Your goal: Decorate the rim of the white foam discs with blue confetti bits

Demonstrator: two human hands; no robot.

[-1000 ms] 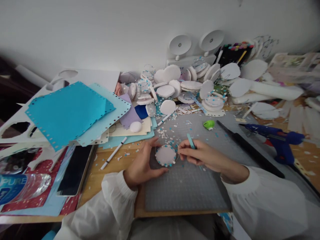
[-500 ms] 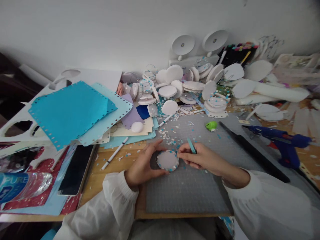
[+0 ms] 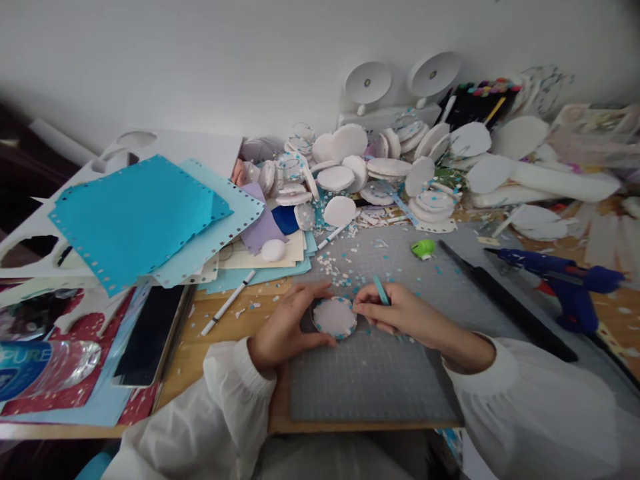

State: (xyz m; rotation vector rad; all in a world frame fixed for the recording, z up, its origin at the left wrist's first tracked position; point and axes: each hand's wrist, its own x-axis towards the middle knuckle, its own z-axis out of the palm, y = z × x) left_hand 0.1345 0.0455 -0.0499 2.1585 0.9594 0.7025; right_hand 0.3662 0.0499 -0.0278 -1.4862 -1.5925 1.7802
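Observation:
A small round white disc [image 3: 334, 317] lies on the grey cutting mat [image 3: 370, 393], its rim dotted with tiny blue and white pieces. My left hand [image 3: 293, 327] curves around its left side, thumb at the near edge and fingers at the far edge, holding it. At the disc's right rim, my right hand [image 3: 387, 310] pinches a slim teal tool [image 3: 381, 291] whose upper end sticks up between thumb and forefinger. The tool's lower end is hidden by the fingers. Loose blue and white confetti bits [image 3: 333, 263] are scattered just beyond the disc.
Beyond the mat, white discs [image 3: 336, 178] are heaped against the wall. To the right lie a green punch [image 3: 423, 249], a long black tool [image 3: 510, 303] and a blue glue gun [image 3: 560, 273]. Blue paper [image 3: 140, 213], a phone [image 3: 150, 337], a marker [image 3: 228, 303] and a bottle [image 3: 45, 367] occupy the left.
The view has shifted slightly. Both hands keep nearly the same places at the disc, with my right fingertips still against its right rim.

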